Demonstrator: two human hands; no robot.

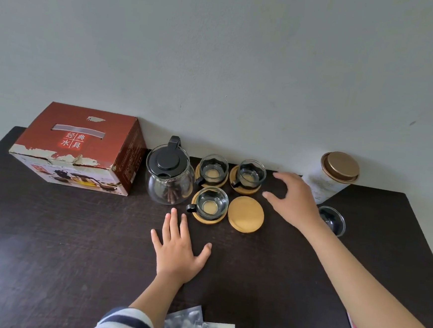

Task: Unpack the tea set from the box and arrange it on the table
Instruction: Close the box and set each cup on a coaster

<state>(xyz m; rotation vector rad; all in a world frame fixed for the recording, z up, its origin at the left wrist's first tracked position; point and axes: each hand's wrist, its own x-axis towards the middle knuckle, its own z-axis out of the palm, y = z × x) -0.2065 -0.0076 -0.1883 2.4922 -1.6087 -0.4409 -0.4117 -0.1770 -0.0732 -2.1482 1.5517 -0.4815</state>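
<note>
Red box (81,150) stands closed, centre left of frame, on the dark worktop (48,241). Glass teapot (169,173) beside it. Three cups on coasters; one bare coaster (245,214). Left hand (177,248) flat, fingers spread wide. Right hand (294,199) hovers, fingers relaxed, holding nothing.
</note>
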